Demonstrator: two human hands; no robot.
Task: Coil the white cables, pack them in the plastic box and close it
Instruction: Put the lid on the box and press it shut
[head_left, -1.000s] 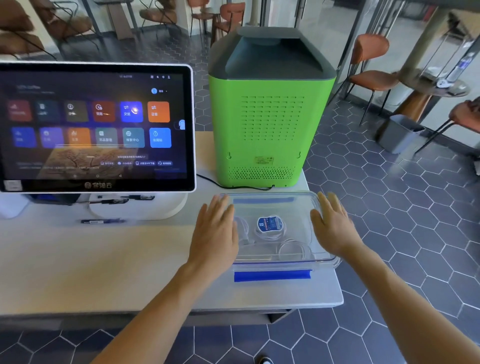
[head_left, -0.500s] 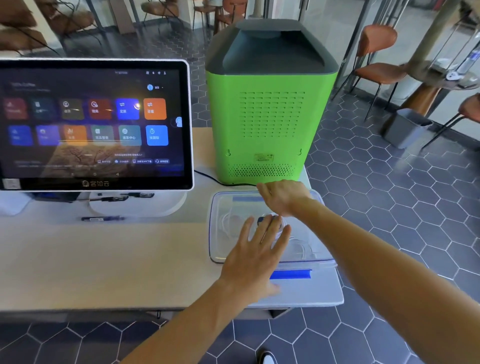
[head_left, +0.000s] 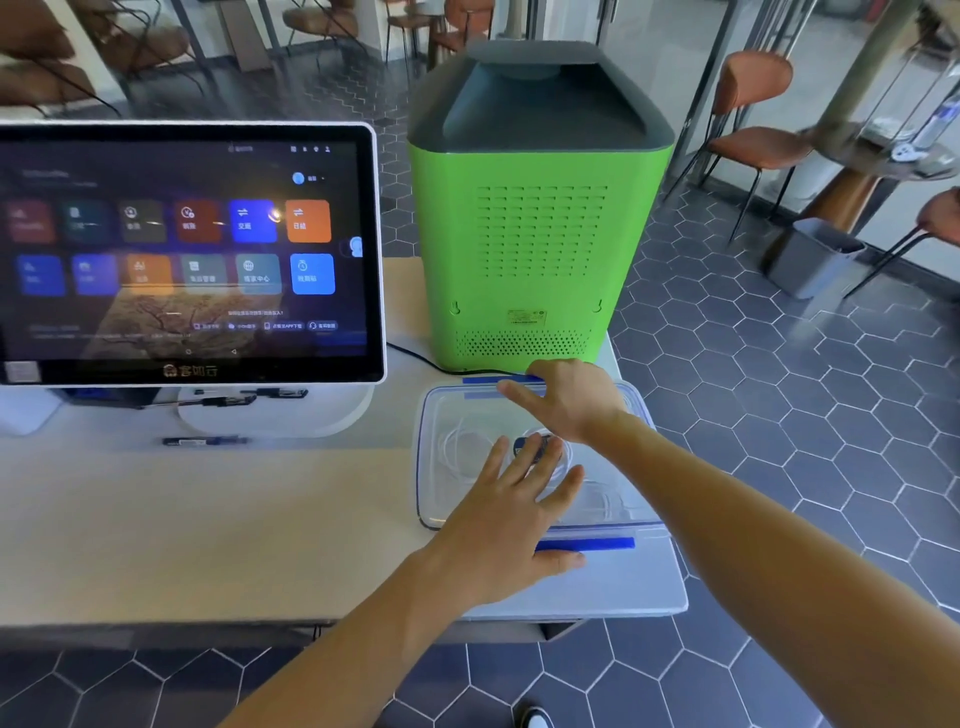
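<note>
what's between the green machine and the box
In the head view, a black cable runs along the table between the green machine and the box; the right hand reaches over the box's far blue clip.

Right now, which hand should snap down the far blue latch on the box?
Right. The right hand already reaches the far blue latch, while the left hand lies flat on the lid, steadying it.

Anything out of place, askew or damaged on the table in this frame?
Nothing stands out. The lid sits square on the box, with coiled white cables inside. The left hand presses flat on the lid; the right hand is at the far blue clip. No spill or damage shows.
</note>
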